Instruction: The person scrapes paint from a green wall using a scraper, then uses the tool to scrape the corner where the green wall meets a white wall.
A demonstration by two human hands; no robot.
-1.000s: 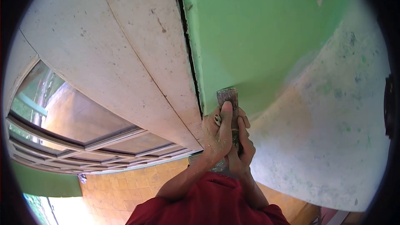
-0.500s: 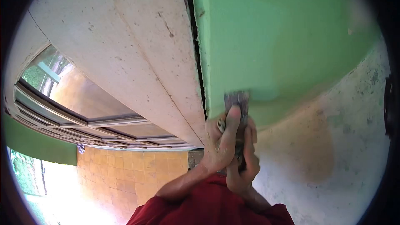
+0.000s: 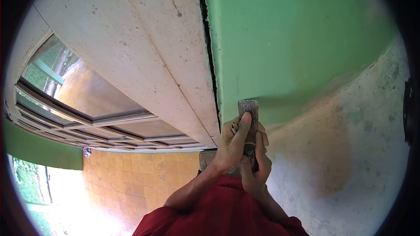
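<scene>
Both my hands are wrapped round one scraper (image 3: 250, 137), whose flat, worn blade points away from me. The blade's end lies at the green painted wall (image 3: 271, 48), near its left edge; whether it touches cannot be told. My left hand (image 3: 232, 144) is closed on the upper part, its thumb pressed along the blade, and a ring-like item shows at its fingers. My right hand (image 3: 258, 166) is closed lower down, round the dark handle. The hands hide part of the handle. Pale specks cling to the left hand and wrist.
Left of a dark gap (image 3: 213, 70) stands a pale, stained wooden frame (image 3: 144, 48) with glass panes (image 3: 92, 91). Bare, blotchy grey plaster (image 3: 367, 148) spreads to the right. Orange floor tiles (image 3: 131, 175) lie at lower left, beside bright daylight.
The scraper's blade has moved slightly back toward me and now looks sharp instead of blurred. Both hands keep their hold. The view has shifted a little.
</scene>
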